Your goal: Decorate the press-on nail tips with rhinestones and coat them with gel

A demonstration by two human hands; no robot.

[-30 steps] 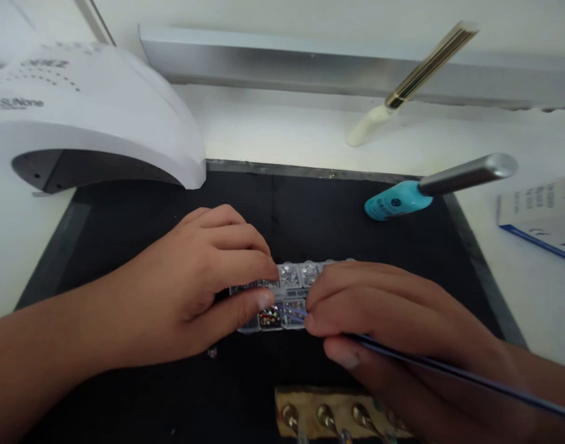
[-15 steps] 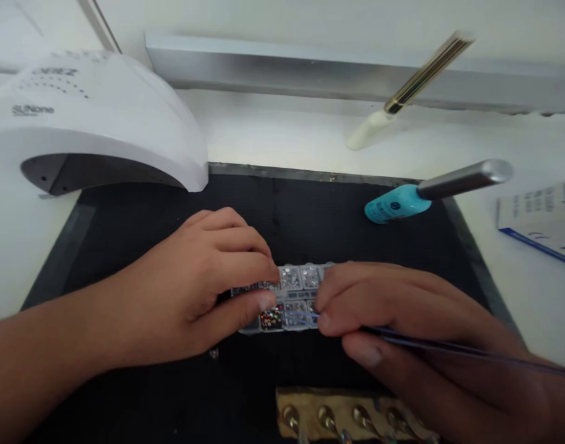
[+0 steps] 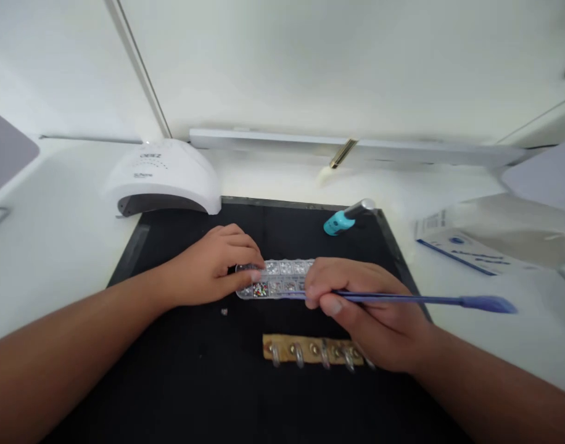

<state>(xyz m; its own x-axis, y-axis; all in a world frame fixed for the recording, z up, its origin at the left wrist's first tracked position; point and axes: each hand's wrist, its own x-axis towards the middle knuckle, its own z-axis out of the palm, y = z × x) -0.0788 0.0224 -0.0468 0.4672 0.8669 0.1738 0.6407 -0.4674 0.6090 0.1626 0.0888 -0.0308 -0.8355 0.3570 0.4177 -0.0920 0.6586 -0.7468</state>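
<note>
the fingers [image 3: 334,304] of your right hand [image 3: 375,305] are closed around a slim, violet-blue pointed tool [image 3: 403,298]. its broad end sticks out to the right, and its thin end points left over the near row of a clear plastic compartment case [image 3: 286,279]; you cannot tell whether the tip touches a stone. the thumb and curled fingers of your left hand [image 3: 218,265] rest on the left end of the case, though how firmly they press you cannot tell. the case lies between your hands on a black mat [image 3: 264,401]. its two rows hold small silvery stones, with a mix of coloured ones in a near compartment beside your left thumb.

just nearer to you than the case's left end is a tiny shiny piece [image 3: 224,312]. a tan strip with round gold mounts and clear curved tips [image 3: 305,350] lies near your right hand, partly hidden by it.

beyond the case, a teal bottle with a silver cap [image 3: 338,223] stands on the mat. farther back on the white desk [image 3: 74,246] is a pale bottle with a gold cap [image 3: 343,154]. a white domed lamp [image 3: 171,179] sits at the mat's far left corner, and a white box with blue edging [image 3: 467,246] lies to the right.
</note>
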